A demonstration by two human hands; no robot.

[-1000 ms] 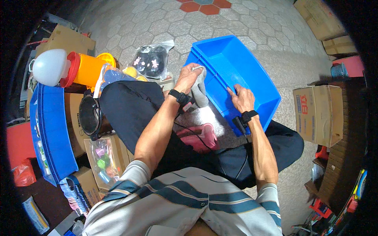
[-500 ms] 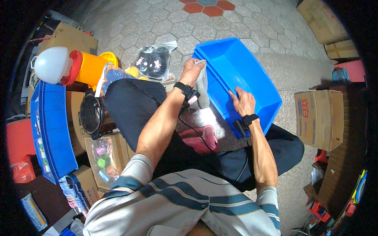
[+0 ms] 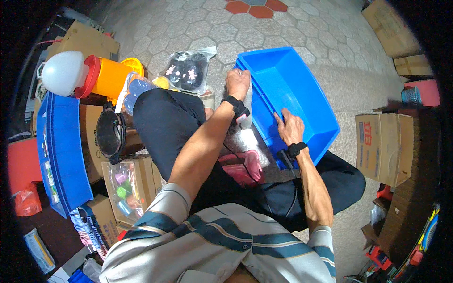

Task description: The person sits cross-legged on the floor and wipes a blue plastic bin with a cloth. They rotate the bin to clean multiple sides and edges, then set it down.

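A blue plastic bin (image 3: pixel 309 89) stands tilted in front of me, its inside bare. My left hand (image 3: pixel 238 85) is closed on a grey cloth (image 3: pixel 247 104) and presses it to the bin's left outer side, near the far corner. Much of the cloth is hidden behind the hand and wrist. My right hand (image 3: pixel 290 128) grips the bin's near left rim, with the fingers reaching over to the inside. Black straps with a cable sit on both wrists. Below the bin, between my legs, lies a pink plastic item (image 3: pixel 245 165), partly covered.
Bagged black slippers (image 3: pixel 191 70) lie on the paving beyond my left knee. On the left are an orange container (image 3: pixel 111 78) with a white dome, another blue bin (image 3: pixel 71 155), a dark pot (image 3: pixel 109 134) and a boxed toy set (image 3: pixel 123 191). Cardboard boxes (image 3: pixel 380 148) stand at right.
My left hand has turned and slid slightly along the bin's side with the cloth, which now shows less. My right hand keeps its grip on the rim. The whole view has shifted a little.
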